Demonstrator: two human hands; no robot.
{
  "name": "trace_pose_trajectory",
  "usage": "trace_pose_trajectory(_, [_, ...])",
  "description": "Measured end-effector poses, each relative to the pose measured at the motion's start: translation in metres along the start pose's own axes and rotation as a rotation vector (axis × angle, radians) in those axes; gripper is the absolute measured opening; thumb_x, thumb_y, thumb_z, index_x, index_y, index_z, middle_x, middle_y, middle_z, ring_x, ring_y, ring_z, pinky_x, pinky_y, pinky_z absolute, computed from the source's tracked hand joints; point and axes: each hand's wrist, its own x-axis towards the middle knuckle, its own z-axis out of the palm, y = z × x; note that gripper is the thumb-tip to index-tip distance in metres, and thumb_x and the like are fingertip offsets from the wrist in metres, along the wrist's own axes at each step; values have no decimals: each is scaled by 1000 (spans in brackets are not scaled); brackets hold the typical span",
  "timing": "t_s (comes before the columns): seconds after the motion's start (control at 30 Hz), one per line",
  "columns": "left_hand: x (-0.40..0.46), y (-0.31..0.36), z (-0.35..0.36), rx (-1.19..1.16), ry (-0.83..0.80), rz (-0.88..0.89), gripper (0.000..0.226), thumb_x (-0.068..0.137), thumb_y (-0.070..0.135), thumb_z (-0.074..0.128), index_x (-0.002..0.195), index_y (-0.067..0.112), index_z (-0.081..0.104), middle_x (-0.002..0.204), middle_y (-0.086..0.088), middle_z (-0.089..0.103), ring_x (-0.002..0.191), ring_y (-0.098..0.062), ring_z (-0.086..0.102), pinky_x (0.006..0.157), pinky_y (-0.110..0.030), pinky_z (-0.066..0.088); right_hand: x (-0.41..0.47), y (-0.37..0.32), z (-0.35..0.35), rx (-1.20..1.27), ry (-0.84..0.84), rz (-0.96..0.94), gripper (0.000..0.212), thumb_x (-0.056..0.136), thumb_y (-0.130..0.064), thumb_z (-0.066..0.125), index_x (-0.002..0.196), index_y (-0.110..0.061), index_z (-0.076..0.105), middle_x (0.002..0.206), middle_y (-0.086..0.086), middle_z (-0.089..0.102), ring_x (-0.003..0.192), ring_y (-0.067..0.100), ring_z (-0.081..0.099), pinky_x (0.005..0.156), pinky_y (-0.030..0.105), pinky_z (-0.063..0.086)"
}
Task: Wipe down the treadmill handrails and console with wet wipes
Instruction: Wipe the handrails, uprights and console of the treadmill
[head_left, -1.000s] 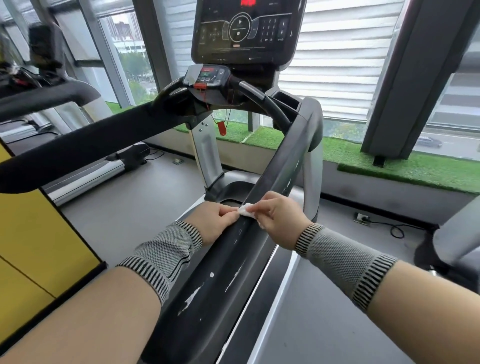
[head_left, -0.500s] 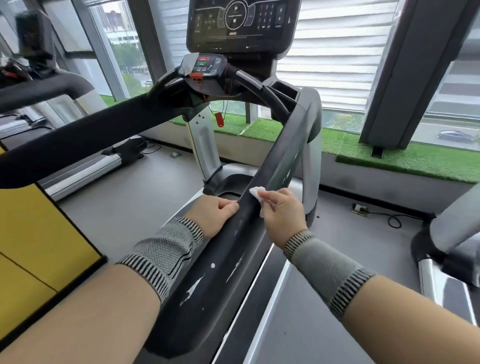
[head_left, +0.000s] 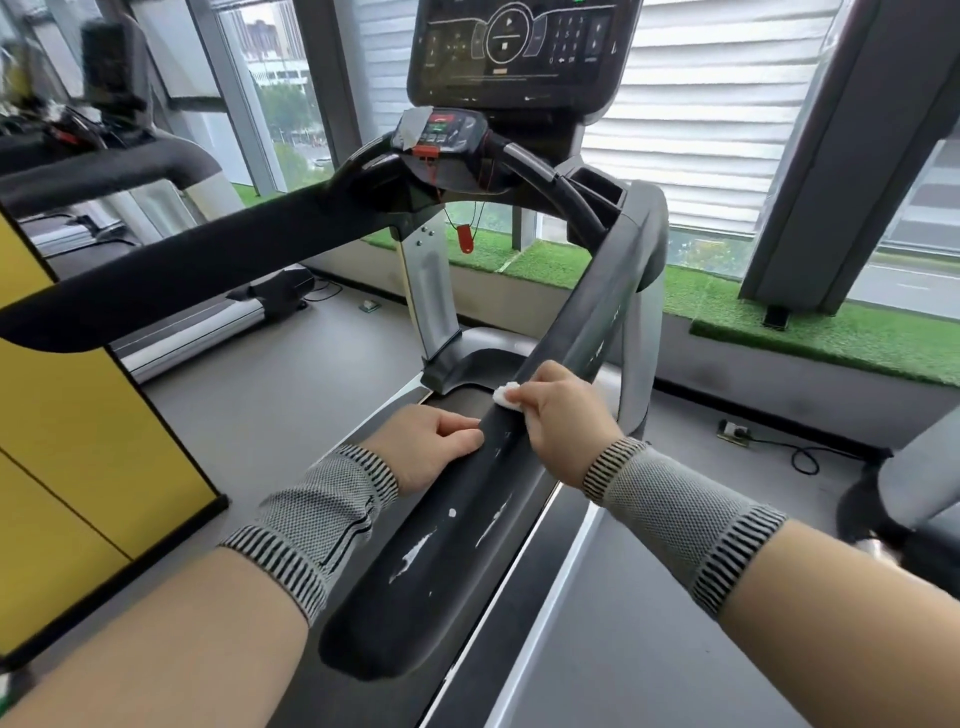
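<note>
We see the right hand (head_left: 563, 415) pinching a wipe (head_left: 506, 395) against the right rail (head_left: 452, 545), fingers curled round the wad. The left hand (head_left: 431, 441) rests on the rail's inner edge just at 8 o'clock of the wipe, fingers lying flat and nearly straight. The rail (black, with chipped white patches) climbs toward 1 o'clock. The console (head_left: 519, 47) stands at 12 o'clock, well apart from both hands.

Most of the wipe (head_left: 505, 395) is hidden under the right hand (head_left: 563, 415) on the handrail (head_left: 457, 519). Above the handrail, the console (head_left: 514, 52) is cut off at the top edge, its markings unreadable.
</note>
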Motion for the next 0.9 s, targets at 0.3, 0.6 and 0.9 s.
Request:
trace_pose_trajectory(0.3, [-4,-2,3,-46,-7,-11,27,94,31,57,118,24,67,91,17,68,70,13,58,63,3,38,46,21,-24,-76,17,205,28,94,-17,49,113,-20,69,112,6,56,105,25,56,95,30,43])
trace_pose_trajectory(0.6, [-5,-5,2,-148,-7,-7,20,93,29,59,109,27,71,87,11,72,72,3,64,75,-10,49,27,-4,-25,-112,-138,-29,28,94,-16,50,114,-19,69,110,5,58,102,23,58,95,30,43])
trace_pose_trajectory(0.9, [-3,-10,3,-195,-22,-21,20,92,30,61,106,25,73,87,7,74,79,-5,69,85,-23,54,-1,-18,4,13,-46,-31,24,93,-14,53,105,-22,73,100,4,55,89,23,59,84,29,46])
